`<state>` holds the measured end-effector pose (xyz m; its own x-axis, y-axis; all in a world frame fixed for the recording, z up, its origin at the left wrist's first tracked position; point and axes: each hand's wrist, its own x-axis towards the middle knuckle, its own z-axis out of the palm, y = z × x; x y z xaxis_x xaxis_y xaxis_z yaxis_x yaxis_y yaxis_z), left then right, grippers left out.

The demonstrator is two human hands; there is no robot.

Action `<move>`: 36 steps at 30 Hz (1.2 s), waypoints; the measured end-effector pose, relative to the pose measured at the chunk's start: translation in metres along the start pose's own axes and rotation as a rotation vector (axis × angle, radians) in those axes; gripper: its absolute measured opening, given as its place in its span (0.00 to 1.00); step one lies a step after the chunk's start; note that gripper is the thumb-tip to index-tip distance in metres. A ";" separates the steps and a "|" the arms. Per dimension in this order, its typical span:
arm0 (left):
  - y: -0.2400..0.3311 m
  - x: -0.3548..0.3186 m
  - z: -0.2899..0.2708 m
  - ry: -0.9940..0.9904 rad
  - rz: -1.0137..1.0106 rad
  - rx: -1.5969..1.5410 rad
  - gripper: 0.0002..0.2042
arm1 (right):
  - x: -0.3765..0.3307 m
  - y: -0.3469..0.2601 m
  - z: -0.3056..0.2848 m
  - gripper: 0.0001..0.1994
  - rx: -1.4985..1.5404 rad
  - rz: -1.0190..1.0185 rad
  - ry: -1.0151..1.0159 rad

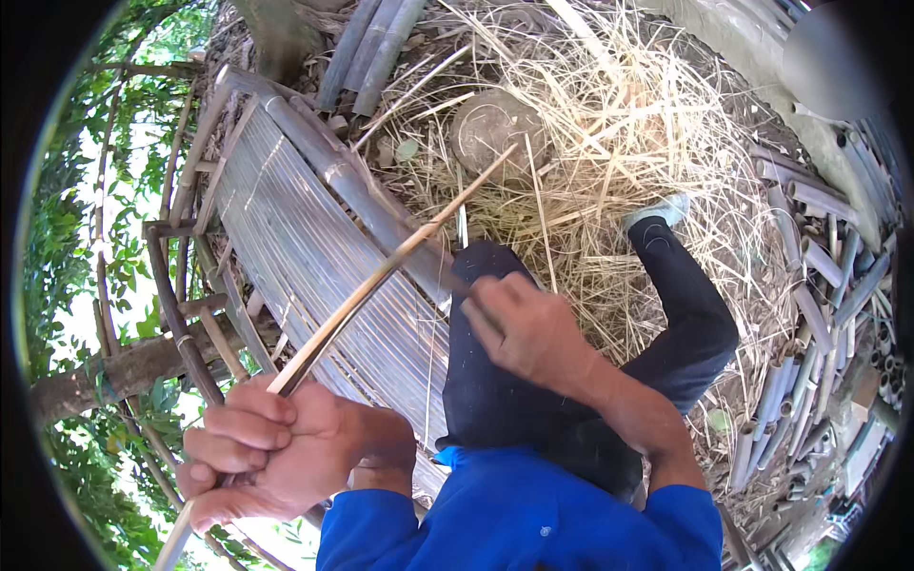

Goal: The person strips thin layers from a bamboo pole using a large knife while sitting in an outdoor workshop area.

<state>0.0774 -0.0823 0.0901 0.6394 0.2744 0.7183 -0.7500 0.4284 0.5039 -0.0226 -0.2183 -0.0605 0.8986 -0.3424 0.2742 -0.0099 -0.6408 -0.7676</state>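
Observation:
My left hand (271, 452) is closed in a fist around a long, thin bamboo strip (381, 274). The strip slants up and to the right, its far tip above a round wood block (500, 133); a dark lengthwise gap shows in it beyond my fist. My right hand (522, 328), smeared by motion, is closed over my thigh. From it a blurred, dark, blade-like tool (449, 276) points toward the strip. Whether the tool touches the strip I cannot tell.
A slatted bamboo bench (314, 238) with a pole edge lies on my left. Pale shavings (619, 143) cover the ground ahead. Cut bamboo tubes (800, 381) are piled along the right, and more poles (371, 48) lie at the top. A pole railing (171, 276) stands far left.

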 end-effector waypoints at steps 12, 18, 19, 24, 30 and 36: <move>-0.016 0.015 -0.008 0.006 0.089 0.044 0.20 | 0.028 0.095 0.048 0.07 -0.133 0.062 0.011; -0.023 0.031 -0.028 -0.054 0.024 -0.011 0.20 | 0.034 0.254 0.083 0.10 -0.132 0.404 -0.079; -0.024 0.034 -0.034 -0.111 -0.013 -0.147 0.20 | 0.034 0.268 0.085 0.10 -0.134 0.408 -0.082; -0.023 0.053 -0.044 -0.118 -0.042 -0.158 0.19 | 0.026 0.313 0.092 0.13 -0.197 0.623 -0.119; -0.019 0.038 -0.009 0.014 -0.160 -0.383 0.11 | 0.043 0.215 0.064 0.15 -0.083 0.579 -0.213; -0.004 0.008 -0.006 -0.248 -0.172 -0.422 0.21 | 0.027 0.041 0.005 0.09 0.035 0.162 -0.065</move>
<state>0.0866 -0.0769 0.0915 0.6499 -0.0211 0.7597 -0.4707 0.7736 0.4242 0.0038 -0.2507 -0.0877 0.9131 -0.3932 0.1081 -0.1427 -0.5562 -0.8187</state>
